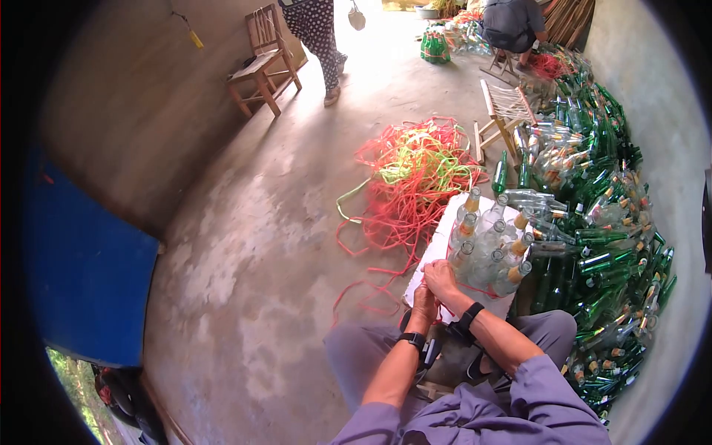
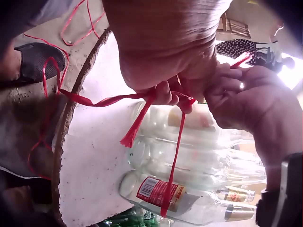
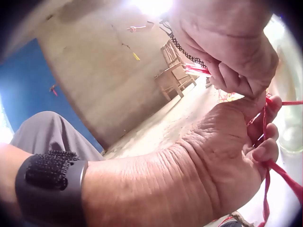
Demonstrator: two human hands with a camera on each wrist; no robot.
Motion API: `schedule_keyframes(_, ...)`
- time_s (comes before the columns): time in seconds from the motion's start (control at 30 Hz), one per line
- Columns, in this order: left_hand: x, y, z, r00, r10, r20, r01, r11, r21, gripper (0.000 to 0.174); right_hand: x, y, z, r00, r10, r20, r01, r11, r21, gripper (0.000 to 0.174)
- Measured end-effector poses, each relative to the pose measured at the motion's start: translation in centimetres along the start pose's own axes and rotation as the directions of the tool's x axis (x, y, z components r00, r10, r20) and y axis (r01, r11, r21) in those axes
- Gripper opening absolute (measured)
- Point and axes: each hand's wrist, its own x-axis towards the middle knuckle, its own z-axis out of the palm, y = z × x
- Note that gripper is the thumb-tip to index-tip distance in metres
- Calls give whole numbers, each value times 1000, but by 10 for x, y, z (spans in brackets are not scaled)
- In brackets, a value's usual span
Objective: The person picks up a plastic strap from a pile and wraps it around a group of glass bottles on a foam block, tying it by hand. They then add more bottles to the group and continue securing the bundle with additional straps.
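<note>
Clear glass bottles, several with gold-topped necks and one with a red label, stand bunched together on a white board. A red plastic strip passes round the bunch. At its near side, my left hand and right hand meet, touching each other. My left hand pinches the strip where strands cross, with a frayed end hanging below the fingers. In the left wrist view, my right hand grips a red end that sticks out above its fist.
Green and clear bottles heap along the right wall. A tangle of red and yellow-green strips lies on the floor ahead. Beyond are a folding stool, a wooden chair, a standing person and a seated person.
</note>
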Motion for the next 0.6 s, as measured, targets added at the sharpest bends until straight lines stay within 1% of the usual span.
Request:
schedule_keyframes(0.03, 2, 0, 1, 1000, -1, -3, 1, 1000, 1, 27, 3, 4, 4, 1000, 1, 3, -1, 1000, 0, 38)
schedule_keyframes(0.07, 5, 0, 2, 993, -102, -57, 91, 981, -174, 27, 5, 8, 7, 1000, -16, -6, 15, 1000, -25, 39)
schedule_keyframes(0.1, 8, 1, 4, 973, -210, -93, 165, 923, -348, 28, 4, 7, 8, 999, -32, -13, 31, 998, -50, 40)
schedule_keyframes(0.13, 8, 1, 6, 973, -209, -100, 163, 924, -347, 28, 2, 7, 7, 999, -31, -7, 31, 998, -49, 40)
schedule_keyframes(0.2, 8, 3, 9, 960, -236, -148, 171, 920, -353, 28, -5, 1, 0, 998, -55, 33, 54, 998, 18, 40)
schedule_keyframes(0.23, 9, 8, 15, 949, -270, -162, 181, 889, -421, 26, -11, -6, -7, 998, -55, 44, 54, 998, 21, 40)
schedule_keyframes(0.27, 10, 13, 17, 946, -275, -174, 180, 888, -423, 26, -19, -12, -16, 996, -68, 62, 65, 996, 55, 39)
schedule_keyframes(0.3, 8, 13, 18, 986, -37, -164, 23, 996, -90, 24, -25, -11, -21, 994, -72, 80, 65, 994, 88, 38)
schedule_keyframes(0.33, 7, 2, 14, 983, 173, -66, -152, 958, 245, 23, -28, -1, -21, 995, -48, 91, 41, 996, 85, 38)
schedule_keyframes(0.37, 15, -6, 6, 991, -25, -132, 17, 998, -57, 20, -32, 11, -20, 995, -81, 62, 70, 985, 159, 36)
schedule_keyframes(0.4, 24, -27, -6, 962, -235, -142, 171, 916, -363, 18, -38, 25, -22, 994, -105, 29, 96, 969, 228, 35)
schedule_keyframes(0.43, 24, -26, -9, 955, -291, -58, 251, 897, -364, 17, -48, 23, -30, 997, 8, 74, -32, 944, 330, 33)
schedule_keyframes(0.47, 29, -16, -14, 942, -334, 29, 322, 876, -358, 16, -51, 33, -30, 996, 36, 85, -70, 888, 454, 31)
schedule_keyframes(0.53, 17, 15, 16, 940, -340, -34, 309, 888, -341, 16, -57, 46, -33, 998, 39, 50, -61, 833, 550, 27)
schedule_keyframes(0.57, 16, 19, 24, 923, -363, -130, 295, 882, -368, 17, -62, 41, -40, 994, 93, 54, -107, 830, 547, 23)
schedule_keyframes(0.6, 15, 21, 24, 904, -395, -166, 318, 878, -357, 10, -63, 46, -41, 993, 105, 55, -118, 831, 544, 23)
